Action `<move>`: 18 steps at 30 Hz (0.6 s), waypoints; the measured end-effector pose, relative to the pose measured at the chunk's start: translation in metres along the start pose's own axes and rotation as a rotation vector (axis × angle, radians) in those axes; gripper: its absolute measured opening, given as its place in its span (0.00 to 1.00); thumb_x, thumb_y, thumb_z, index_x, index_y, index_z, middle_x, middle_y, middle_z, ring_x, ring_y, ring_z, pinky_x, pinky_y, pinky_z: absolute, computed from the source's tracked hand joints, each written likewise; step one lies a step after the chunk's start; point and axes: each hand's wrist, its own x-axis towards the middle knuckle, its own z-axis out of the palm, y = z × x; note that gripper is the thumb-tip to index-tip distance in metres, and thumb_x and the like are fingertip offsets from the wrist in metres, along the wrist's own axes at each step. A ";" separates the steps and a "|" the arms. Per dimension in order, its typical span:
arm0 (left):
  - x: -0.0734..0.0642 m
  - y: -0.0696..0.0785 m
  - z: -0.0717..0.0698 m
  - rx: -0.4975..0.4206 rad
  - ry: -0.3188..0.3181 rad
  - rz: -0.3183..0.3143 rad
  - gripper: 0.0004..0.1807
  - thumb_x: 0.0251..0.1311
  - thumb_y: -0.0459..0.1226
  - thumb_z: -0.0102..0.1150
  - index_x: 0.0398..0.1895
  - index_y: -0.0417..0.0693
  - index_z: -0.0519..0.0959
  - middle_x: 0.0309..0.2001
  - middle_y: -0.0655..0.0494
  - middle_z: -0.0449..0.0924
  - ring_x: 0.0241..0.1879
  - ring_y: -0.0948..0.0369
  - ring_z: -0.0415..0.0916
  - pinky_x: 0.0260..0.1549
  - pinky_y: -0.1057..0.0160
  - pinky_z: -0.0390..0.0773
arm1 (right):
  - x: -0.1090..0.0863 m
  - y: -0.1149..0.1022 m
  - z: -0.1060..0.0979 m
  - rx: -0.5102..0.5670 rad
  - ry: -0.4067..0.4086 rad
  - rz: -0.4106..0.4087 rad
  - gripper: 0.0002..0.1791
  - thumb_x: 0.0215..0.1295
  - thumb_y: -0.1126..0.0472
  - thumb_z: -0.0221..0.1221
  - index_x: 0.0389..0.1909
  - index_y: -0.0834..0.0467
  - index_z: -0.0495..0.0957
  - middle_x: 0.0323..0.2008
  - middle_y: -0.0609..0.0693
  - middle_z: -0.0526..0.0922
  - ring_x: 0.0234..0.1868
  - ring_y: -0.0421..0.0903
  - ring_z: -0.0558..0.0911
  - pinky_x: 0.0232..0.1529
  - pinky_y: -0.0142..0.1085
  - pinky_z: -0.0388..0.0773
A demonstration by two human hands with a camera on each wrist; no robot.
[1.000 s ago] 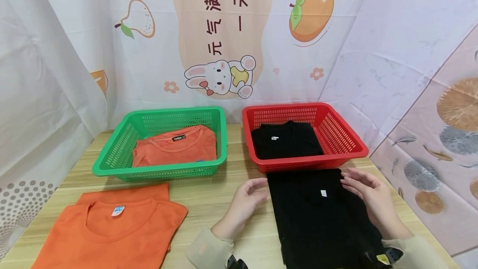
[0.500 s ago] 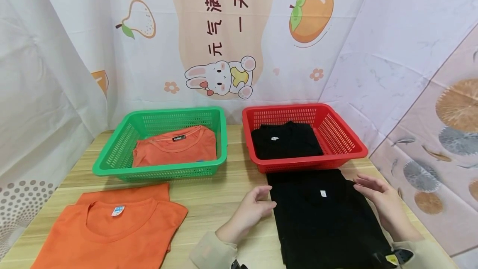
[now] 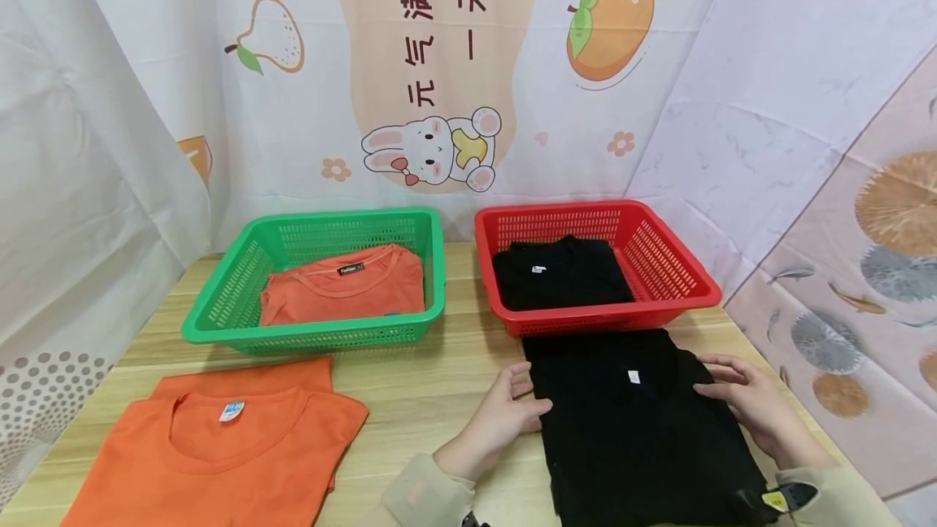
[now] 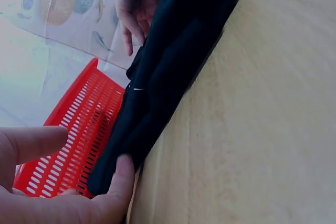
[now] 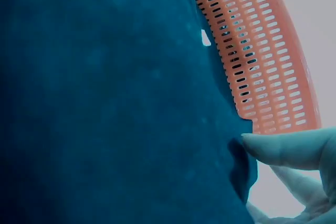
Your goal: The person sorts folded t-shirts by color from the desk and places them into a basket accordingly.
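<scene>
A folded black T-shirt [image 3: 637,437] with a small white label at its neck lies in front of the red basket. My left hand [image 3: 505,411] is at its left edge, fingers loosely bent and apart, thumb tip over the cloth. In the left wrist view there is a wide gap between the left thumb [image 4: 122,182] and index finger. My right hand [image 3: 757,409] is at the shirt's right shoulder, thumb tip right at the edge. In the right wrist view the right thumb [image 5: 289,148] meets the dark cloth [image 5: 121,98], with the other fingers spread below it.
The red basket [image 3: 607,317], holding a folded black shirt [image 3: 564,279], stands behind the T-shirt. To its left is a green basket [image 3: 315,338] with a coral shirt [image 3: 366,287] inside. Folded orange T-shirts [image 3: 227,470] lie at the front left. A printed curtain [image 3: 293,137] hangs behind.
My left hand has moved slightly right, its thumb now over the shirt's left edge. My right hand has shifted right and slightly down, from above the shirt to its right shoulder edge.
</scene>
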 end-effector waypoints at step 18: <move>-0.001 0.003 0.004 0.385 -0.264 -0.073 0.27 0.60 0.37 0.67 0.63 0.56 0.75 0.51 0.53 0.74 0.42 0.57 0.71 0.45 0.55 0.77 | 0.001 -0.001 0.010 0.049 -0.287 0.012 0.11 0.72 0.58 0.57 0.42 0.37 0.83 0.40 0.38 0.83 0.38 0.42 0.86 0.42 0.38 0.84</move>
